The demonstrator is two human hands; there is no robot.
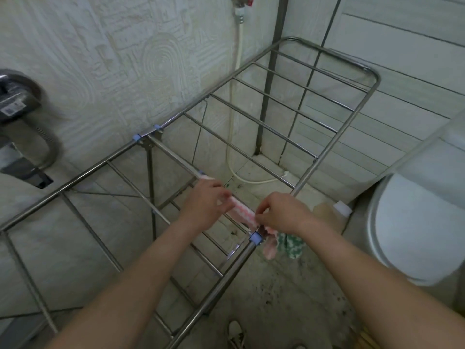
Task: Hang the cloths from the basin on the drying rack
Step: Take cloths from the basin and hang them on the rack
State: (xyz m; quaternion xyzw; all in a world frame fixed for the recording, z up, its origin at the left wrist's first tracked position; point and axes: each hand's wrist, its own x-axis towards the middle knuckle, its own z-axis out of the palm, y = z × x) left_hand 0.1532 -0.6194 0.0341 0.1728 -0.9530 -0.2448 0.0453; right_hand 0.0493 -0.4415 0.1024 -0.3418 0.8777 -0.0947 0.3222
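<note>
A steel drying rack (297, 114) fills the middle of the view. A pink and white checked cloth (241, 210) lies along its central crossbar. My left hand (203, 205) pinches the cloth's far end, and my right hand (281, 212) pinches its near end by the blue joint clip (256, 238). More pink cloth (269, 248) and a green patterned cloth (292, 245) hang below my right wrist; how they are held is hidden. The basin is out of view.
A textured white wall stands behind the rack, with a white hose (232, 137) running down it to the tiled floor. A white washing machine (415, 222) stands close on the right. A grey appliance (22, 117) sits at the left. My shoe (236, 333) shows at the bottom.
</note>
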